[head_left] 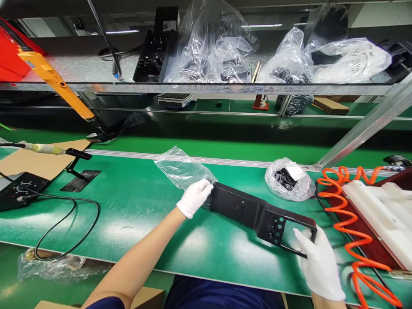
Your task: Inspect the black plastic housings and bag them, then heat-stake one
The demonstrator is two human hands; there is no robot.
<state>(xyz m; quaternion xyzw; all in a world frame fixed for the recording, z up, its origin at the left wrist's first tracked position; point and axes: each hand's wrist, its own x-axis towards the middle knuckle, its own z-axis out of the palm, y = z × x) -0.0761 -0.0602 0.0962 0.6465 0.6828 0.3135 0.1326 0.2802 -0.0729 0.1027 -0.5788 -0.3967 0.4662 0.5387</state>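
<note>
A long black plastic part (251,212) with a framed opening at its right end lies on the green table (135,214). My left hand (195,197), in a white glove, is closed on the edge of a clear plastic bag (182,167) at the part's left end. My right hand (320,262), also gloved, grips the frame end of the black part at the lower right. The bag lies crumpled just behind my left hand.
A small clear bag of black pieces (288,178) sits behind the part. An orange coiled hose (349,223) and a white fixture on a dark red base (380,214) lie at the right. At the left are a soldering iron (48,149), its black stand (80,178), a controller box (19,189) and black cable (71,227).
</note>
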